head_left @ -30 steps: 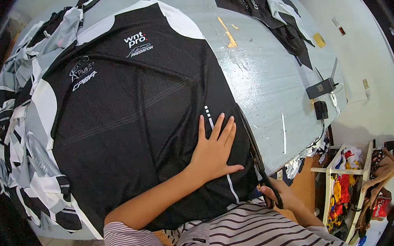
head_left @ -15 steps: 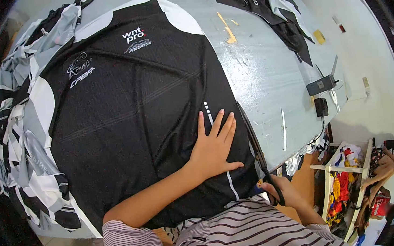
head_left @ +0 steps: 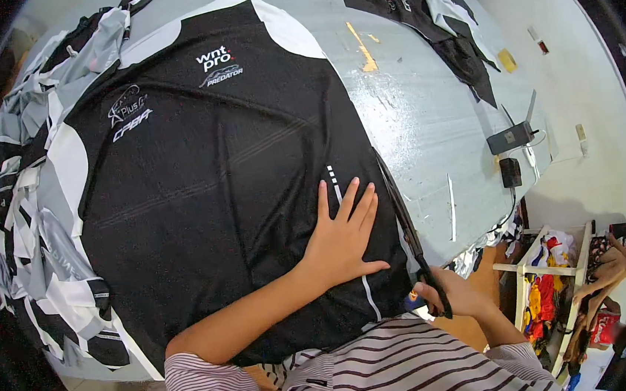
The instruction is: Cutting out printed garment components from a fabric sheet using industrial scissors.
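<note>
A large black fabric panel (head_left: 198, 161) with white shoulder sections and printed logos lies spread on the pale table (head_left: 428, 148). My left hand (head_left: 339, 238) rests flat on its lower right part, fingers spread beside a thin white stripe. At the panel's right edge my right hand (head_left: 456, 295) grips long black scissors (head_left: 407, 224), their blades pointing away from me along that edge. Whether the blade tips are under or beside the cloth is hard to tell.
Grey, white and black fabric pieces (head_left: 49, 241) heap along the left. Dark cut pieces (head_left: 448, 42) lie at the back right, near a router (head_left: 509, 136) and a black adapter (head_left: 510, 172). A white rack (head_left: 580, 269) of colourful cloth stands below the table's right side.
My right hand and the scissors have shifted slightly forward and to the right along the panel's edge. My left hand stays spread in nearly the same place, moving only slightly.
</note>
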Action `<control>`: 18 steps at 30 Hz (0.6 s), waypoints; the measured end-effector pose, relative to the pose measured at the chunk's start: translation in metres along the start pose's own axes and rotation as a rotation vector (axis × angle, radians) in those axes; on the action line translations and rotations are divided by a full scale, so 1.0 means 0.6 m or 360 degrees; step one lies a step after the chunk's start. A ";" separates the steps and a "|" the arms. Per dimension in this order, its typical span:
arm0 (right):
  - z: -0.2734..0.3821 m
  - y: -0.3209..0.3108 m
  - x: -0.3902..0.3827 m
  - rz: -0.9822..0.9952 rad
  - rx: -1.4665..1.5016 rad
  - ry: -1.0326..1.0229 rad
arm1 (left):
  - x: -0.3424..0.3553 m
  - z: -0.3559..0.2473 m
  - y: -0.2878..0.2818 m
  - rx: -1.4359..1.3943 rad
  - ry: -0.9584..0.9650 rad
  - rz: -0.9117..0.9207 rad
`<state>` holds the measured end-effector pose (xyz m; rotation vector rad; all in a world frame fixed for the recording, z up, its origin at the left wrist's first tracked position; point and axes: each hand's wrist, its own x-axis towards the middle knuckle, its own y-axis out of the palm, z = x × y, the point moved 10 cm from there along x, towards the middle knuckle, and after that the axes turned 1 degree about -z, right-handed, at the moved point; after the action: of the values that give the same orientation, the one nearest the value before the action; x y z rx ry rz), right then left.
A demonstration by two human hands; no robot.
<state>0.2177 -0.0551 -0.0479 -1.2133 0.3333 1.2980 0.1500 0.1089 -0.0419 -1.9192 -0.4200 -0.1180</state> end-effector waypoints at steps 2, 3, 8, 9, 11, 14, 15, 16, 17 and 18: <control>0.003 0.000 0.001 0.0012 0.0001 0.0025 | -0.001 -0.001 -0.001 -0.0011 0.0004 -0.0005; 0.003 0.000 0.001 0.0023 0.0004 0.0048 | -0.001 -0.001 -0.002 -0.0020 0.0009 -0.0009; 0.015 -0.004 0.006 -0.0017 -0.0033 -0.0035 | -0.002 -0.002 -0.002 -0.0011 0.0022 -0.0020; 0.015 -0.004 0.007 -0.0029 -0.0033 -0.0033 | -0.002 -0.002 -0.001 -0.0011 0.0024 -0.0016; 0.023 -0.008 0.005 -0.0055 -0.0043 -0.0040 | 0.000 -0.003 0.000 -0.0028 0.0035 -0.0020; 0.036 -0.013 0.003 -0.0063 -0.0034 0.0034 | 0.001 -0.003 0.000 -0.0033 0.0037 -0.0007; 0.031 -0.011 0.002 -0.0046 -0.0017 0.0122 | 0.000 -0.003 0.001 -0.0025 0.0030 0.0009; 0.023 -0.008 0.004 -0.0049 -0.0012 0.0121 | 0.000 -0.004 0.000 -0.0023 0.0035 0.0011; 0.018 -0.009 0.009 -0.0117 -0.0004 0.0048 | 0.000 -0.004 0.001 -0.0011 0.0035 0.0016; 0.019 -0.013 0.010 -0.0184 0.0002 -0.0025 | -0.001 -0.004 0.002 0.0002 0.0033 0.0021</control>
<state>0.2214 -0.0410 -0.0444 -1.2032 0.2489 1.2064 0.1501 0.1064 -0.0420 -1.9178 -0.3932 -0.1289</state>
